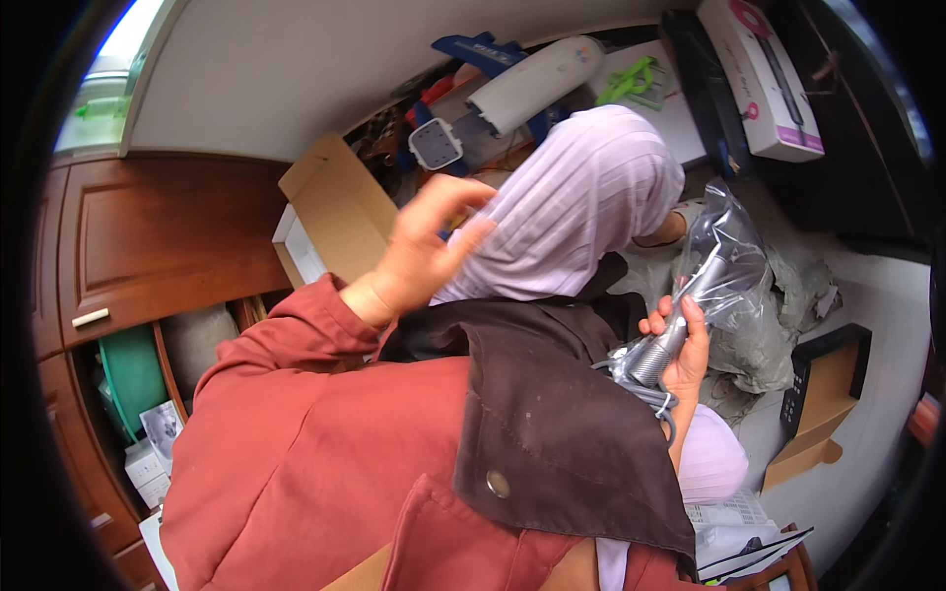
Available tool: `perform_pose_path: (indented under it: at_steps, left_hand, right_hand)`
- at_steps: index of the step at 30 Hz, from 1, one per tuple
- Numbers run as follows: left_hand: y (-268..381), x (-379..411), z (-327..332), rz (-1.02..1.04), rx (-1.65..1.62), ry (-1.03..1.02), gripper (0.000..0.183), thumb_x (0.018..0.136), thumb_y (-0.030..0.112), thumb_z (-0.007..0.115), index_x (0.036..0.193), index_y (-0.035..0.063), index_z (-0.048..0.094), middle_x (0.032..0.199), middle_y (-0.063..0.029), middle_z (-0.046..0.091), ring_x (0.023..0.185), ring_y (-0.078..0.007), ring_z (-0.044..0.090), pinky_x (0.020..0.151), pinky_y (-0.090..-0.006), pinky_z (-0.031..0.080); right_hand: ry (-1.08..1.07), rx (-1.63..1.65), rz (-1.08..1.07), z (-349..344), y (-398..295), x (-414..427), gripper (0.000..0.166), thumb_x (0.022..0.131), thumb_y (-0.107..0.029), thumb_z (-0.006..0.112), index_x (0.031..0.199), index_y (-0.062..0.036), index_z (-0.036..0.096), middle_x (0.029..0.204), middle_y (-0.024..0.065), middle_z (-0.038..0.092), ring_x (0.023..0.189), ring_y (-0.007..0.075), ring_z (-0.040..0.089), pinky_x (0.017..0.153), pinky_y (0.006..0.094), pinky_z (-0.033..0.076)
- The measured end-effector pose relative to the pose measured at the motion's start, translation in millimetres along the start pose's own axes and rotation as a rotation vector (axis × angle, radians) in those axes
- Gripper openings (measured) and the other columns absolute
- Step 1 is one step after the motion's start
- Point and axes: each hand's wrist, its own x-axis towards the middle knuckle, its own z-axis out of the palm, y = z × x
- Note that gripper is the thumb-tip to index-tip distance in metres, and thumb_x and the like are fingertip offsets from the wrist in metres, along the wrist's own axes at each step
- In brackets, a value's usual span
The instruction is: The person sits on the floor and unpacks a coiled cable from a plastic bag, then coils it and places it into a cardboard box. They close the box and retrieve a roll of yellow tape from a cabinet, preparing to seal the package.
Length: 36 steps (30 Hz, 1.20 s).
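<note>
My right hand [684, 347] is closed around a silver-grey hair styling tool [658, 351], which looks like a curling iron. A clear plastic bag [728, 221] covers it and extends past its far end. Its grey cord [654, 399] is bundled beside my wrist. My left hand [436, 244], blurred, is raised beside my knee in pale lilac ribbed trousers [576, 192]. Its fingers are curved and apart, and nothing shows in them. An open cardboard box [344, 207] stands beyond my left hand. To the right of my right hand, an open black-and-brown box [824, 406] lies on the floor.
Wooden cabinets [170, 236] line the left side. Along the wall lie a white plastic casing [536, 85], blue parts and a green item [632, 81]. A white product box [765, 81] rests at upper right. Crumpled grey sheeting [754, 354] covers some floor; printed papers [739, 532] lie lower right.
</note>
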Motion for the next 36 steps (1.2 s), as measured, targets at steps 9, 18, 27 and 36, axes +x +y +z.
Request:
perform_pose_path:
  at_steps: [9,18,27,36]
  left_hand:
    - [-321.7,-210.9,-154.8,-1.639,0.620,0.444,0.099,0.059,0.052,0.071,0.128,-0.0050,0.028,0.125,-0.0258,0.041,0.117,-0.0352,0.041,0.096,-0.0408,0.034]
    - [-339.0,-267.2,-121.6,-1.467,-0.222,0.583,0.064,0.073,0.053,0.061,0.105,-0.0019,0.053,0.095,-0.0169,0.060,0.080,-0.0262,0.060,0.064,-0.0386,0.049]
    - [-340.6,-198.8,-73.9,-1.221,-0.072,0.536,0.040,0.085,0.025,0.051,0.114,-0.0022,0.051,0.101,-0.0180,0.060,0.086,-0.0277,0.060,0.074,-0.0377,0.049]
    - [-301.5,-155.8,-158.5,-0.827,0.426,0.482,0.039,0.077,0.023,0.049,0.096,-0.0100,0.054,0.093,-0.0271,0.060,0.085,-0.0376,0.057,0.077,-0.0410,0.043]
  right_hand:
    - [-0.054,0.236,0.114,-21.2,38.4,4.0,0.031,0.087,-0.027,0.051,0.109,-0.0052,0.051,0.074,0.0033,0.046,0.059,0.0113,0.045,0.061,0.0295,0.042]
    - [-0.095,0.303,0.150,-51.2,60.7,0.3,0.040,0.089,-0.029,0.048,0.113,0.0026,0.049,0.077,0.0032,0.045,0.063,0.0103,0.045,0.067,0.0285,0.040]
    - [0.063,0.324,0.026,-22.5,58.5,-13.3,0.024,0.083,-0.022,0.057,0.097,-0.0019,0.053,0.069,0.0046,0.050,0.057,0.0119,0.049,0.058,0.0279,0.046]
    - [0.127,0.282,0.023,-38.5,55.8,-25.9,0.019,0.080,-0.021,0.059,0.092,-0.0067,0.055,0.069,0.0048,0.056,0.056,0.0146,0.056,0.055,0.0316,0.051]
